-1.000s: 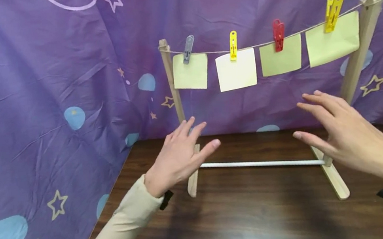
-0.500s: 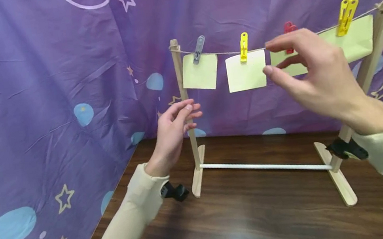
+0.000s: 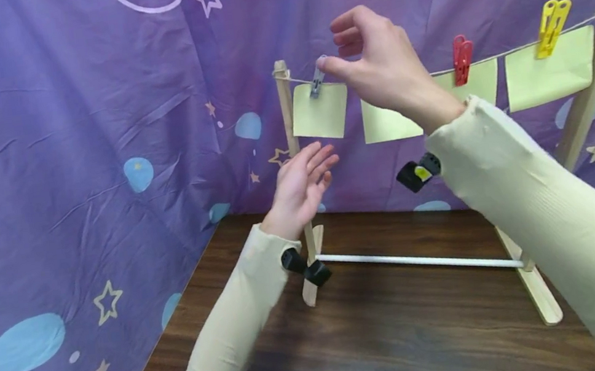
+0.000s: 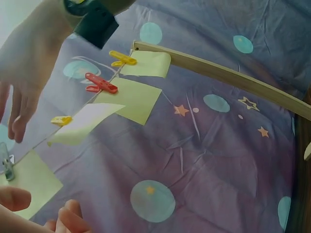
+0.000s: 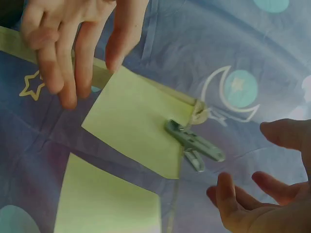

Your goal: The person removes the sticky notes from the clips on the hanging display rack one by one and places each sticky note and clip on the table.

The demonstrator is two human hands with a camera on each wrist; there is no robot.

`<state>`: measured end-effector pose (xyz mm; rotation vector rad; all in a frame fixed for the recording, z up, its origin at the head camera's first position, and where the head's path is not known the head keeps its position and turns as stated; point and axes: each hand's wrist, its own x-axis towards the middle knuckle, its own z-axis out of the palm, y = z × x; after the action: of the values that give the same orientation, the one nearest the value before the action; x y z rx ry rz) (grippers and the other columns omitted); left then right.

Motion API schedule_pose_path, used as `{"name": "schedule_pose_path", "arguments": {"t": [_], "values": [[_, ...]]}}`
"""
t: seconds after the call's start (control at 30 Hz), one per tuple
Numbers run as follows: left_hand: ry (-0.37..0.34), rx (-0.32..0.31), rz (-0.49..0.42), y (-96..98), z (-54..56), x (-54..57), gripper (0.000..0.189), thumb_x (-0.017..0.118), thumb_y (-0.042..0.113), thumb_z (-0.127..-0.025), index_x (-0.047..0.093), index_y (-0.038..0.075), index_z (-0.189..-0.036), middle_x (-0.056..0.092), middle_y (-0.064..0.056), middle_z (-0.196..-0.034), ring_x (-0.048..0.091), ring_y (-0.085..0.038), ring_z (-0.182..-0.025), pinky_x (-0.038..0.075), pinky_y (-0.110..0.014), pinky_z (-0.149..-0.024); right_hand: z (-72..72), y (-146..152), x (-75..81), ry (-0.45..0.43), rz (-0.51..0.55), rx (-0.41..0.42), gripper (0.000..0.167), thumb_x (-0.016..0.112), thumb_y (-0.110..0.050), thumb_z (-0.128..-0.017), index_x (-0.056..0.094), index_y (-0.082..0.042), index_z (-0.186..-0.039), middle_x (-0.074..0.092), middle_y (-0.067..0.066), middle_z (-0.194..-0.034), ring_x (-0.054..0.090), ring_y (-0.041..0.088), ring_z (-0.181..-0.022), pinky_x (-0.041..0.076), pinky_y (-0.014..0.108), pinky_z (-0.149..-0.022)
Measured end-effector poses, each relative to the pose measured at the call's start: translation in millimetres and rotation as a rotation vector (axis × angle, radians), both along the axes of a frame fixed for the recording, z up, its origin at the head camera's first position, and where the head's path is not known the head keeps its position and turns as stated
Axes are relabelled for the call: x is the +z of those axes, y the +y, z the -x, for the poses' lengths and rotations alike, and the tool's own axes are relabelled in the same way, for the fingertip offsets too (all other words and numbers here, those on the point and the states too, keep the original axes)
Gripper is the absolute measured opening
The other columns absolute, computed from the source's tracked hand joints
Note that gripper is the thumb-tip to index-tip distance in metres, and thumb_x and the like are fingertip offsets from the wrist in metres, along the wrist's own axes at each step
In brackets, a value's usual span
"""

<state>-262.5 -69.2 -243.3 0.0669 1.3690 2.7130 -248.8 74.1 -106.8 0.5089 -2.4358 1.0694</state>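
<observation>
Cloth (image 3: 165,103), purple and star-printed, hangs at far left and behind everything. Next stand a wooden post (image 3: 285,103) and the left hand (image 3: 300,188), fingers relaxed, just below a pale green sheet (image 3: 321,114). A grey clothespin (image 3: 316,88) holds that sheet on a string (image 3: 515,51). The right hand (image 3: 376,58), thumb and fingers wide apart, hovers beside the grey clothespin. Farther right, a red clothespin (image 3: 463,63) and a yellow clothespin (image 3: 547,43) hold more paper (image 3: 551,71).
</observation>
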Motion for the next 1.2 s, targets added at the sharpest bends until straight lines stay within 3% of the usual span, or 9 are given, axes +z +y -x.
{"name": "schedule_pose_path", "arguments": {"t": [0.3, 0.53, 0.67, 0.97, 1.2], "values": [[-0.047, 0.013, -0.026, 13.7, 13.7, 7.5, 0.006, 0.054, 0.019, -0.098, 0.059, 0.016, -0.099, 0.056, -0.011, -0.137, 0.057, -0.013, -0.085, 0.039, -0.019, -0.062, 25.9, -11, 2.1, -0.154, -0.004, -0.045, 0.064, 0.065, -0.039, -0.089, 0.040, -0.013, -0.142, 0.051, 0.009, -0.144, 0.053, 0.019, -0.127, 0.044, 0.033, -0.104], [-0.056, 0.071, -0.061, 17.9, 15.9, 11.3, 0.006, 0.059, 0.016, -0.095, 0.062, 0.017, -0.089, 0.060, -0.001, -0.102, 0.058, -0.014, -0.076, 0.038, -0.019, -0.058, 35.5, -17, -2.7, -0.223, 0.093, -0.009, 0.058, 0.067, -0.028, -0.090, 0.044, -0.010, -0.140, 0.057, 0.012, -0.136, 0.068, 0.017, -0.101, 0.054, 0.025, -0.086], [-0.051, 0.116, -0.058, 19.4, 17.9, 11.2, 0.009, 0.062, 0.013, -0.092, 0.060, 0.015, -0.084, 0.059, 0.001, -0.086, 0.058, -0.013, -0.069, 0.038, -0.019, -0.056, 37.8, -17, -2.7, -0.235, 0.130, 0.005, 0.057, 0.068, -0.025, -0.090, 0.044, -0.008, -0.139, 0.056, 0.013, -0.137, 0.069, 0.016, -0.096, 0.055, 0.023, -0.084], [-0.051, 0.137, -0.050, 19.3, 19.6, 10.9, 0.006, 0.067, 0.016, -0.090, 0.062, 0.015, -0.087, 0.060, 0.003, -0.094, 0.057, -0.012, -0.070, 0.038, -0.018, -0.054, 40.8, -14, 0.1, -0.223, 0.119, -0.007, 0.061, 0.074, -0.028, -0.085, 0.047, -0.010, -0.137, 0.060, 0.008, -0.129, 0.067, 0.009, -0.087, 0.053, 0.023, -0.080], [-0.040, 0.143, -0.052, 18.5, 19.8, 10.3, 0.005, 0.068, 0.016, -0.090, 0.064, 0.014, -0.090, 0.055, 0.003, -0.099, 0.056, -0.011, -0.067, 0.037, -0.017, -0.054, 41.6, -12, 0.0, -0.188, 0.137, 0.008, 0.065, 0.080, -0.028, -0.079, 0.050, -0.011, -0.135, 0.059, -0.008, -0.098, 0.058, 0.007, -0.087, 0.047, 0.024, -0.079]]}}
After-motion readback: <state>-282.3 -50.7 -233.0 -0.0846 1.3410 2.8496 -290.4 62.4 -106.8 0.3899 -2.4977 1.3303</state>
